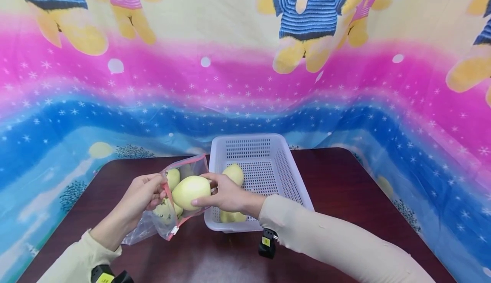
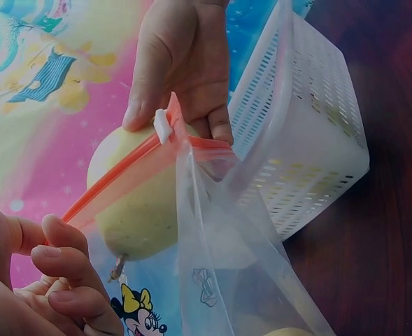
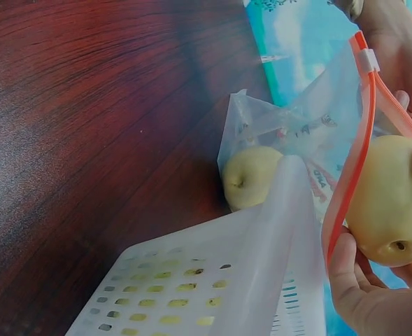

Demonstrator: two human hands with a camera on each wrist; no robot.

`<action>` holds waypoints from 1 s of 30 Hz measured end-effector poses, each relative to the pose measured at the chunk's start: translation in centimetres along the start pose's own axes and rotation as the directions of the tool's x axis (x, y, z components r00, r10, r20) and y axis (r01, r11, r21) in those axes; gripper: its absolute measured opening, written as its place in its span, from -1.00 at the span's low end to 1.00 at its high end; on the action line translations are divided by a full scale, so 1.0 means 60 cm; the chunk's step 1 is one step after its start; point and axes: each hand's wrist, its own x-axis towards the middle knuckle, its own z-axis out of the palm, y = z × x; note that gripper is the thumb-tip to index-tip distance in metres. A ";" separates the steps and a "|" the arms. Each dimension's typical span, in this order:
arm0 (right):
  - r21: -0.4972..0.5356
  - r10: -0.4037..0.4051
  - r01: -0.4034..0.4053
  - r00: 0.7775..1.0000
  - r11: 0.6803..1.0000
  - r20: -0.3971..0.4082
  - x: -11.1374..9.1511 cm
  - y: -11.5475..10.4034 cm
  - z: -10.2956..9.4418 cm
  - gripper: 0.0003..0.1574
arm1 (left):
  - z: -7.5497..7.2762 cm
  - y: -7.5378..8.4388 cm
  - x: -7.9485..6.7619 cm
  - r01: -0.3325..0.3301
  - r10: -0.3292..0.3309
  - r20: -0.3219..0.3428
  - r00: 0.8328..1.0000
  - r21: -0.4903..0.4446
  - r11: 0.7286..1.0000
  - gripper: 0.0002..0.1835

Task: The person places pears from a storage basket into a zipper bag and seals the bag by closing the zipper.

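A pale yellow-green pear sits in my right hand, with the thumb and fingers around it. It lies at the mouth of a clear slider bag with an orange-red zip edge. Pinching that edge, my left hand holds the mouth apart. More pears are inside the bag; the right wrist view shows one pear low in it. The stem of the held pear points downward in the left wrist view.
Right beside the bag stands a white perforated plastic basket with pears along its left side. Both rest on a dark reddish-brown table. A printed cloth hangs behind and around the table.
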 end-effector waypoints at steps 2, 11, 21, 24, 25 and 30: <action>-0.014 0.002 -0.002 1.000 1.000 0.001 0.000 -0.002 0.001 -0.20 | -0.001 0.000 0.000 -0.005 0.005 -0.001 1.000 0.001 1.000 -0.67; -0.053 -0.002 0.003 1.000 0.999 0.012 0.002 -0.009 0.006 -0.23 | -0.001 0.003 -0.003 0.000 0.000 -0.006 1.000 -0.005 1.000 -0.67; -0.082 -0.001 0.003 1.000 0.997 0.028 0.005 -0.011 0.013 -0.22 | 0.000 0.007 -0.005 -0.016 0.016 -0.002 1.000 0.007 1.000 -0.68; -0.093 0.010 -0.007 1.000 0.996 0.030 0.005 -0.011 0.014 -0.21 | -0.001 0.009 -0.004 -0.019 0.019 -0.002 1.000 0.013 1.000 -0.67; -0.097 0.016 -0.012 0.999 0.995 0.031 0.006 -0.011 0.015 -0.20 | -0.001 0.010 -0.004 -0.020 0.020 -0.002 1.000 0.015 1.000 -0.67; -0.125 0.029 -0.024 0.999 0.992 0.035 0.010 -0.011 0.019 -0.17 | -0.002 0.013 -0.004 -0.027 0.027 -0.006 1.000 0.016 1.000 -0.67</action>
